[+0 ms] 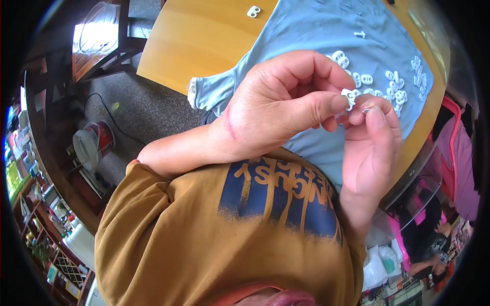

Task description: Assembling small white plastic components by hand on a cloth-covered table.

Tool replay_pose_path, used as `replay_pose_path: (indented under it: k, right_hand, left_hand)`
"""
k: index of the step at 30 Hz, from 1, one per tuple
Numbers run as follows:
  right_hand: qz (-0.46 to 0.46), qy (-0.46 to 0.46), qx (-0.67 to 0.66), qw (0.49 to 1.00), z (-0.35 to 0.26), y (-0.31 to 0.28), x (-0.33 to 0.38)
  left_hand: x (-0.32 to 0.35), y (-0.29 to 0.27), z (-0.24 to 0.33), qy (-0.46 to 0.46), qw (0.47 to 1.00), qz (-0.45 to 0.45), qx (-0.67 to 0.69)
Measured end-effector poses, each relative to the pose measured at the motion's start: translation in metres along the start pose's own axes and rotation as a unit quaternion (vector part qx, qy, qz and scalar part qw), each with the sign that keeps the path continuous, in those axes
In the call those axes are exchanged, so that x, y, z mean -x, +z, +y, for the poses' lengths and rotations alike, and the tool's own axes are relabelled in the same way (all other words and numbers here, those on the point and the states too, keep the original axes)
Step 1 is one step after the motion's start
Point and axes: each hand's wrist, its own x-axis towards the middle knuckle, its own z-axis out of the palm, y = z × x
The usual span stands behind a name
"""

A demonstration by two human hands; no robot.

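Observation:
Between thumb and fingers, my left hand (pixel 278 104) pinches a small white plastic two-hole piece (pixel 350 97), which looks like part of a cord lock. Close beside it, my right hand (pixel 372 145) is closed on a tiny metal spring (pixel 366 110) at its fingertips. Both hands are raised over a light blue cloth (pixel 306 41) spread on the wooden table (pixel 199 41). Beyond my fingers lie several loose white two-hole pieces (pixel 395 84). A small white T-shaped part (pixel 360 34) rests farther off.
One white two-hole piece (pixel 253 11) sits on bare wood at the far left. Pale small parts (pixel 419 76) cluster near the cloth's right edge. Left of the table, a red-and-white bucket (pixel 97 140) stands on the floor. White plastic bags (pixel 380 265) are at lower right.

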Motion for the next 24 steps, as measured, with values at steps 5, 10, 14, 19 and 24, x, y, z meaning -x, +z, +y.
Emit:
replay_pose_path:
  k: [5,10,14,19,24]
  right_hand:
    - [0.012,-0.018,0.005,1.0,0.004,0.004,0.021]
    - [0.005,-0.02,-0.004,1.0,0.006,0.005,0.039]
    - [0.002,-0.041,-0.003,0.999,0.008,0.009,0.052]
    - [-0.002,-0.064,-0.013,0.998,0.009,0.017,0.064]
    - [0.002,-0.091,0.014,0.996,0.013,0.018,0.073]
  left_hand:
    - [0.017,0.007,-0.011,0.005,1.0,-0.015,0.01]
    - [0.035,0.014,-0.017,0.031,0.999,-0.02,0.001]
    - [0.046,0.017,-0.018,0.05,0.998,-0.032,0.002]
    - [0.058,0.019,-0.022,0.079,0.996,-0.038,0.022]
    - [0.066,0.02,-0.022,0.093,0.995,-0.041,0.005]
